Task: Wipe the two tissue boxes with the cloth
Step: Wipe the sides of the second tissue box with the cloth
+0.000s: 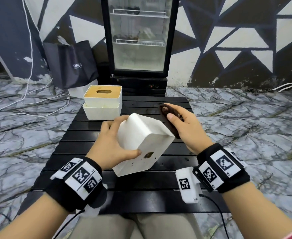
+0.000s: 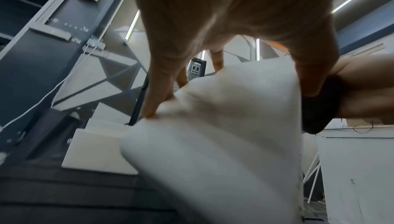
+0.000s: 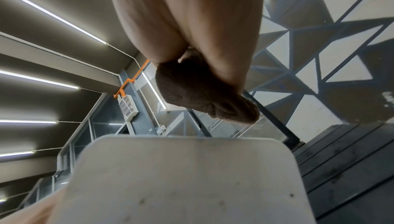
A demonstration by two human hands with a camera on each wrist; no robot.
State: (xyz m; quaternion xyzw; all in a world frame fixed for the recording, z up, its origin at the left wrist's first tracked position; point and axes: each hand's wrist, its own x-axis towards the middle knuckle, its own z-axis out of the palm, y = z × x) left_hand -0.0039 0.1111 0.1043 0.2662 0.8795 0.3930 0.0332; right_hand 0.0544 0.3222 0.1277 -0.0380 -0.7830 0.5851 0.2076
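My left hand [image 1: 114, 144] grips a white tissue box [image 1: 141, 142] and holds it tilted above the black slatted table [image 1: 76, 145], thumb on its speckled near face. The same box [image 2: 224, 135] fills the left wrist view, and the box [image 3: 181, 177] shows its dotted face in the right wrist view. My right hand [image 1: 183, 125] holds a folded dark brown cloth [image 1: 167, 118] against the box's right edge. That cloth [image 3: 202, 93] bulges from under my palm. A second white tissue box [image 1: 102, 102] with a wooden slotted lid stands at the table's far left.
A glass-door fridge [image 1: 139, 40] stands behind the table, a dark bag [image 1: 71, 64] leans to its left. White cables [image 1: 28, 94] trail over the marbled floor [image 1: 245, 121]. My knees are at the table's near edge.
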